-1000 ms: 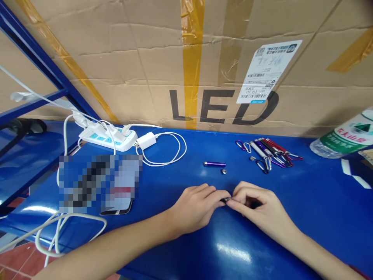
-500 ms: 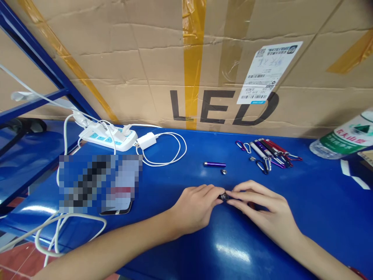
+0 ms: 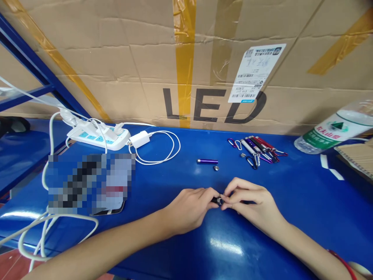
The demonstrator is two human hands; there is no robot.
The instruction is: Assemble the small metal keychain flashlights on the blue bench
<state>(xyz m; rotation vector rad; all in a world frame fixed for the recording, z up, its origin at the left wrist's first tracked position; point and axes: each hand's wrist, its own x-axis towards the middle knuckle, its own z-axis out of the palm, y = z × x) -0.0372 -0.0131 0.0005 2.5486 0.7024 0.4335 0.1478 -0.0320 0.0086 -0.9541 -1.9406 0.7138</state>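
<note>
Both hands meet low over the blue table (image 3: 305,194). My left hand (image 3: 190,208) is closed around a small dark cylindrical part (image 3: 218,200), whose round metal end shows between the two hands. My right hand (image 3: 250,202) pinches at that same end with thumb and forefinger. Just beyond the hands lie a purple tube (image 3: 207,161) and a small silver cap (image 3: 216,168). A bundle of several keychain pen-lights (image 3: 256,149) with carabiner clips rests further back to the right.
A big cardboard box (image 3: 186,58) marked LED stands along the back. A white power strip (image 3: 97,138) with a charger (image 3: 140,139) and looped cable sits back left, a phone (image 3: 107,210) in front of it. A water bottle (image 3: 332,130) lies at right.
The view has shifted a little, so everything sits further left. My right fingers, stretched over the part half a second ago, have curled back into a pinch at its end.
</note>
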